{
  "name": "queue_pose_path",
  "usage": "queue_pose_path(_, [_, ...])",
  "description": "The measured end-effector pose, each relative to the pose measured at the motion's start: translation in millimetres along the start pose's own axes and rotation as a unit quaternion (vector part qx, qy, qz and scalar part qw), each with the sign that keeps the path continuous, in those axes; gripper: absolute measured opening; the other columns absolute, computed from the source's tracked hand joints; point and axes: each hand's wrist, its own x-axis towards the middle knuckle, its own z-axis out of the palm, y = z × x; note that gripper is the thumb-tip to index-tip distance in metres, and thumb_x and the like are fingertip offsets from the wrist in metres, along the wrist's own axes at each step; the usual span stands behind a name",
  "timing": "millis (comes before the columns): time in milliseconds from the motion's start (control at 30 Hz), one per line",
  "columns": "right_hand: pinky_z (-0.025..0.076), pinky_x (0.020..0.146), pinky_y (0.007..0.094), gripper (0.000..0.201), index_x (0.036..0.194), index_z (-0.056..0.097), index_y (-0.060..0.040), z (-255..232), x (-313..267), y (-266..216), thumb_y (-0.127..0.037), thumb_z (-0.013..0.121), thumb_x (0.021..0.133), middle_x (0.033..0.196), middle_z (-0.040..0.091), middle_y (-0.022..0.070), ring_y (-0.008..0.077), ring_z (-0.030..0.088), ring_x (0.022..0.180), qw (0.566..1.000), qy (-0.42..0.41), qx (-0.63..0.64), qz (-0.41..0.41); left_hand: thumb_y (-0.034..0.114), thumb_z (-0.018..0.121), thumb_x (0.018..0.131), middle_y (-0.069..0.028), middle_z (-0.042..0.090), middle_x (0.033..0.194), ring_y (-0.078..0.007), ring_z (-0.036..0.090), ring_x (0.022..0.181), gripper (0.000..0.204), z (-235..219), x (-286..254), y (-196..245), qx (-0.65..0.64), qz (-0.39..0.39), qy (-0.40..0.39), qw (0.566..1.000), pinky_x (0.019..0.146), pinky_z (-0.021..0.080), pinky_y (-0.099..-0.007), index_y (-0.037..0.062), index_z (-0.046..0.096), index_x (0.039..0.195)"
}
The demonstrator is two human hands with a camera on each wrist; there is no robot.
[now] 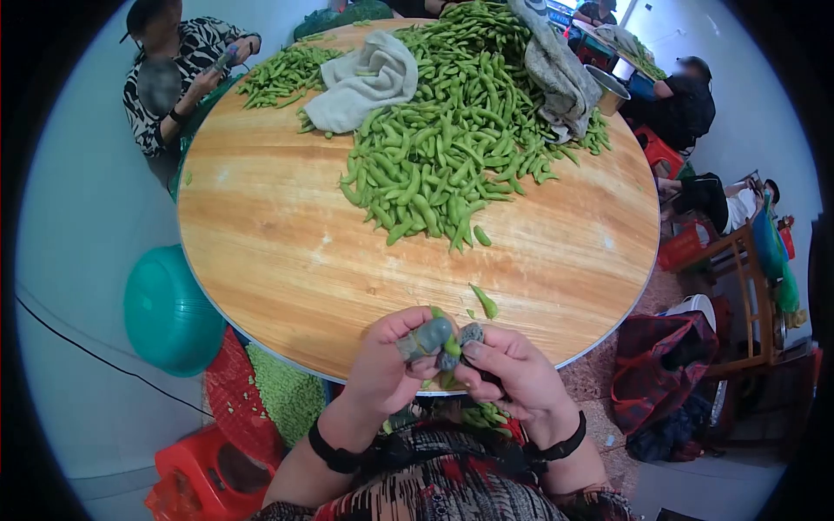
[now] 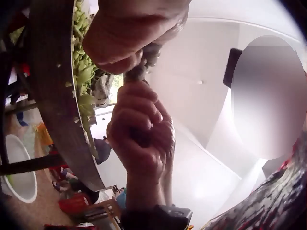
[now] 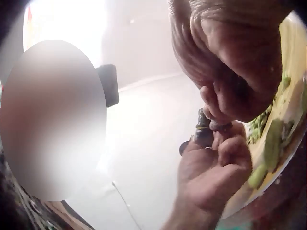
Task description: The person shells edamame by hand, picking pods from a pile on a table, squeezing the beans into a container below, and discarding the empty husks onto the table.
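Observation:
Close together over the table's near edge, both hands work on a green soybean pod [image 1: 453,346]. My left hand [image 1: 387,360] pinches it from one side; grey-green coverings [image 1: 426,339] wrap its thumb and fingertip. From the other side my right hand [image 1: 526,373] grips the pod, with a dark grey covering [image 1: 472,333] at its fingertips. The fingers mostly hide the pod. In the left wrist view the right hand [image 2: 139,124] has its fingers curled, while the right wrist view has the left hand [image 3: 211,177] meeting it at the fingertips.
A big heap of soybean pods [image 1: 434,148] covers the far part of the round table [image 1: 269,217], with a white cloth [image 1: 369,82] and a grey towel [image 1: 565,78] on it. Loose pods [image 1: 485,302] lie nearer. Shelled beans [image 1: 291,395] fill a container at lower left, near a red stool [image 1: 213,473].

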Motion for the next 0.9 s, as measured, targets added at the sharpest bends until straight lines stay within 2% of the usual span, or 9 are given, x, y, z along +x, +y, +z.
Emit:
queue_pose_path(167, [0.028, 0.04, 0.0187, 0.015, 0.084, 0.054, -0.0026, -2.0, 2.4, 1.7, -0.013, 0.047, 0.093, 0.061, 0.048, -0.0014, 0.003, 0.036, 0.047, 0.99, -0.01, 0.131, 0.048, 0.005, 0.058, 0.083, -0.0011, 0.052, 0.078, -0.002, 0.04, 0.056, 0.007, 8.3, 5.2, 3.4, -0.038, -0.068, -0.044, 0.996, 0.047, 0.028, -0.0154, 0.0013, 0.052, 0.084])
queue_pose_path(233, [0.028, 0.041, 0.0181, 0.015, 0.082, 0.055, -0.0026, -1.3, 3.1, 6.7, -0.012, 0.049, 0.091, 0.059, 0.049, -0.0013, 0.003, 0.038, 0.047, 0.974, 0.082, -0.19, -0.088, 0.006, 0.06, 0.082, 0.0003, 0.053, 0.079, -0.0006, 0.043, 0.061, 0.009, 21.4, 7.2, -5.2, 0.285, 0.053, 0.072, 0.955, 0.05, 0.032, -0.0148, 0.0031, 0.053, 0.086])
queue_pose_path(367, [0.028, 0.041, 0.0175, 0.013, 0.081, 0.057, -0.0029, -17.4, 7.9, 12.4, -0.011, 0.05, 0.09, 0.058, 0.049, -0.0014, 0.0029, 0.038, 0.047, 0.892, 0.11, -0.361, -0.248, 0.007, 0.062, 0.082, 0.0017, 0.055, 0.081, -0.0003, 0.047, 0.065, 0.01, 18.7, 12.2, -8.1, 0.465, 0.122, 0.066, 0.874, 0.054, 0.035, -0.0138, 0.0045, 0.055, 0.089])
queue_pose_path(433, [0.028, 0.041, 0.0175, 0.012, 0.083, 0.057, -0.0029, -20.6, 6.3, 0.1, -0.01, 0.05, 0.09, 0.058, 0.049, -0.0009, 0.003, 0.038, 0.047, 0.994, 0.059, -0.078, -0.056, 0.003, 0.062, 0.081, 0.0018, 0.056, 0.082, -0.0016, 0.05, 0.071, 0.014, 20.9, 12.5, -3.2, 0.463, 0.094, 0.051, 0.88, 0.059, 0.04, -0.014, 0.0035, 0.057, 0.094])
queue_pose_path(600, [0.033, 0.045, 0.0183, 0.012, 0.088, 0.059, -0.0007, -30.5, 5.6, -9.6, -0.012, 0.053, 0.089, 0.063, 0.055, 0.0021, 0.0039, 0.044, 0.05, 0.988, -0.034, 0.146, 0.035, -0.001, 0.061, 0.078, 0.0018, 0.056, 0.08, -0.005, 0.052, 0.07, 0.027, 21.4, 14.4, 9.1, 0.281, -0.027, 0.019, 0.959, 0.063, 0.043, -0.0172, 0.0018, 0.059, 0.105])
queue_pose_path(667, [0.042, 0.052, 0.0214, 0.018, 0.092, 0.059, 0.0024, -28.8, 8.5, -9.9, -0.014, 0.057, 0.087, 0.069, 0.061, 0.0049, 0.0064, 0.052, 0.058, 0.897, 0.156, -0.338, -0.24, -0.003, 0.061, 0.077, 0.0019, 0.056, 0.079, -0.0069, 0.053, 0.07, 0.033, 24.0, 16.0, 7.2, 0.256, -0.038, 0.017, 0.966, 0.065, 0.044, -0.0189, 0.0013, 0.059, 0.109])
queue_pose_path(733, [0.046, 0.059, 0.0251, 0.021, 0.095, 0.059, 0.0036, -23.3, 9.1, -12.6, -0.015, 0.06, 0.085, 0.074, 0.064, 0.007, 0.0081, 0.056, 0.065, 0.892, 0.167, -0.329, -0.261, -0.005, 0.059, 0.076, 0.0018, 0.056, 0.078, -0.0104, 0.053, 0.069, 0.041, 31.3, 18.3, 0.9, 0.627, 0.197, 0.023, 0.754, 0.066, 0.044, -0.0208, 0.0019, 0.056, 0.116])
queue_pose_path(833, [0.046, 0.058, 0.0257, 0.018, 0.093, 0.06, 0.0026, -21.7, 11.1, -9.9, -0.013, 0.062, 0.083, 0.072, 0.064, 0.0072, 0.0083, 0.056, 0.064, 0.891, 0.133, -0.329, -0.281, -0.007, 0.058, 0.075, 0.0008, 0.056, 0.078, -0.012, 0.052, 0.07, 0.045, 33.2, 17.5, -0.7, 0.678, 0.219, 0.0, 0.702, 0.069, 0.044, -0.0222, 0.0027, 0.054, 0.119])
queue_pose_path(900, [0.046, 0.057, 0.0251, 0.017, 0.092, 0.06, 0.0025, -25.0, 9.1, -10.7, -0.01, 0.062, 0.082, 0.072, 0.064, 0.0052, 0.0074, 0.056, 0.064, 0.793, 0.139, -0.518, -0.29, -0.007, 0.058, 0.075, 0.0009, 0.057, 0.079, -0.0115, 0.053, 0.071, 0.045, 26.9, 18.9, 2.5, 0.669, 0.202, -0.022, 0.715, 0.069, 0.044, -0.0214, 0.0026, 0.054, 0.119])
